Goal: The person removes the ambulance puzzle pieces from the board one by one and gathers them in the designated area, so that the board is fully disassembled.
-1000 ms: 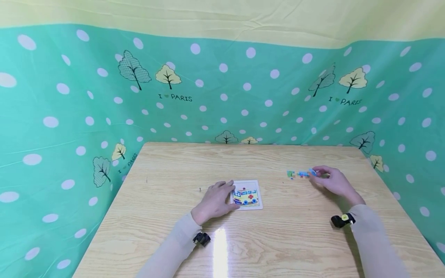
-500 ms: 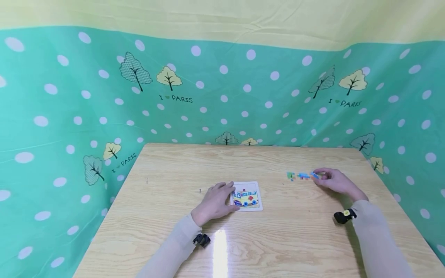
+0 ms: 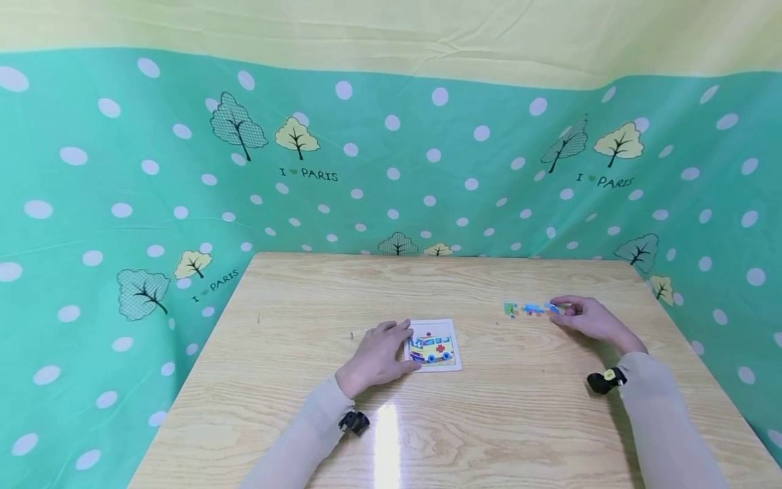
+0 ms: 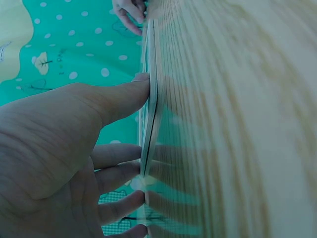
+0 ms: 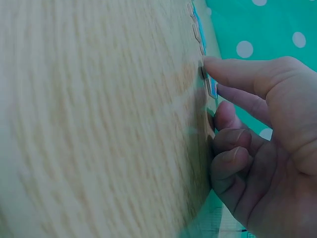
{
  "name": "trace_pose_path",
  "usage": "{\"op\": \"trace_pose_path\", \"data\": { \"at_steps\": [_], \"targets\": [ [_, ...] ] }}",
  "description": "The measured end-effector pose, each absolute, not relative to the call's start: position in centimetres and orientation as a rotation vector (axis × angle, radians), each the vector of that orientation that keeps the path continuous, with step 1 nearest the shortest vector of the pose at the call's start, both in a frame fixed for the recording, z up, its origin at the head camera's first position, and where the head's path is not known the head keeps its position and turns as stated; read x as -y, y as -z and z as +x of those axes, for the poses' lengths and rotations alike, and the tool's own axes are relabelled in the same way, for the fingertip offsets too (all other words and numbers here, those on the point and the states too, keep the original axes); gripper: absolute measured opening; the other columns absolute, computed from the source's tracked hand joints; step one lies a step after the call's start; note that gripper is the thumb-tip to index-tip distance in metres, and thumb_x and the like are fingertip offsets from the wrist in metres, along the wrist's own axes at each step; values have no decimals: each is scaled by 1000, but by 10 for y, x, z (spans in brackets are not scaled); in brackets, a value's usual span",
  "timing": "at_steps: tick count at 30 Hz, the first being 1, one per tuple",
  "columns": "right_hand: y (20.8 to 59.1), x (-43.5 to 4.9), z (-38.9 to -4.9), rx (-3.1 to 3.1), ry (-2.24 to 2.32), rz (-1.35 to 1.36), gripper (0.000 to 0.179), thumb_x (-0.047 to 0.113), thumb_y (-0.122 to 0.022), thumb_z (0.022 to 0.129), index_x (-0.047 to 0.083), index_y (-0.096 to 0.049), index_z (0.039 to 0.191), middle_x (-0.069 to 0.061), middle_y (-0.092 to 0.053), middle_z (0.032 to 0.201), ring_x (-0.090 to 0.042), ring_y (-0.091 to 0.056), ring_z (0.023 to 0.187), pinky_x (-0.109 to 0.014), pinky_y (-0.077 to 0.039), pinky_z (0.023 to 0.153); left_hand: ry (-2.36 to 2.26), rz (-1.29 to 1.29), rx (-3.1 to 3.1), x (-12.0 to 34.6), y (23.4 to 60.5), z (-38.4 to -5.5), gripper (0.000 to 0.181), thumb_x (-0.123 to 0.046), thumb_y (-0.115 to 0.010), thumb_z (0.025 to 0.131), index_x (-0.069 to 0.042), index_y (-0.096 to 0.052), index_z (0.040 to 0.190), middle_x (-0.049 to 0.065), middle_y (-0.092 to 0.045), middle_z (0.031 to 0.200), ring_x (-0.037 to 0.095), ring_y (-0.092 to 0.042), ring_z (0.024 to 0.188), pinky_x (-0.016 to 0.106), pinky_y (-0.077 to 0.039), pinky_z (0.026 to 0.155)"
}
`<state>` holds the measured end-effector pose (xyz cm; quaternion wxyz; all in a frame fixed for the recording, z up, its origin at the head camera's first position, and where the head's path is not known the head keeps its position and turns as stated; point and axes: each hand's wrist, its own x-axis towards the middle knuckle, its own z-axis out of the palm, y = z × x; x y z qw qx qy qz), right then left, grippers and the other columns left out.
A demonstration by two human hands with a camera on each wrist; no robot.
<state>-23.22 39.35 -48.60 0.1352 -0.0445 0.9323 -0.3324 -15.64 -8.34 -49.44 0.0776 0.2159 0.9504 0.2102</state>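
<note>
A small square jigsaw puzzle board with a yellow ambulance picture and a white frame lies flat on the wooden table. My left hand holds it at its left side, the thumb by the near corner and the fingers at the far corner. Seen from the left wrist, the thumb rests on the board's edge. Farther right, my right hand pinches a small blue puzzle piece between thumb and index finger, at table level. Its other fingers are curled loosely, as the right wrist view shows.
Just left of the right hand lie a blue puzzle piece and a green one. The table is bordered by a green dotted cloth at the back and sides.
My right hand has shifted slightly right with the blue piece, away from the neighbouring pieces, and has stayed there since. The left hand and the board keep their place.
</note>
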Motion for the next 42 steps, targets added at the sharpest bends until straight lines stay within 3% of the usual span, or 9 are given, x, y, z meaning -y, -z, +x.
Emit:
{"op": "trace_pose_path", "data": {
  "at_steps": [17,28,37,42],
  "targets": [
    [489,-386,-225,-2747,1045,-126,63,41,-73,102,1,-59,148,-11,-65,103,-14,-53,70,-28,-47,58,-639,634,-2839,83,494,-156,78,-53,-76,95,-9,-55,155,9,-45,169,39,-41,155,61,-36,126],
    [487,-356,-215,-2781,1118,-198,49,33,-74,101,2,-66,138,-13,-67,103,-11,-49,62,-27,-43,52,-634,645,-2842,84,495,-156,77,-54,-75,95,-9,-55,155,9,-46,168,39,-41,155,61,-36,126],
    [489,-323,-208,-2789,1154,-302,43,31,-75,100,4,-69,133,-14,-76,112,-12,-61,81,-24,-51,65,-640,643,-2837,84,493,-157,77,-53,-75,96,-9,-55,155,9,-45,169,39,-40,156,61,-36,126],
    [494,-307,-204,-2788,1176,-374,37,25,-76,99,4,-72,129,-11,-78,109,-13,-64,85,-23,-52,70,-639,640,-2837,83,494,-156,77,-53,-76,96,-9,-55,155,9,-45,169,39,-40,156,61,-35,126]
  ]
}}
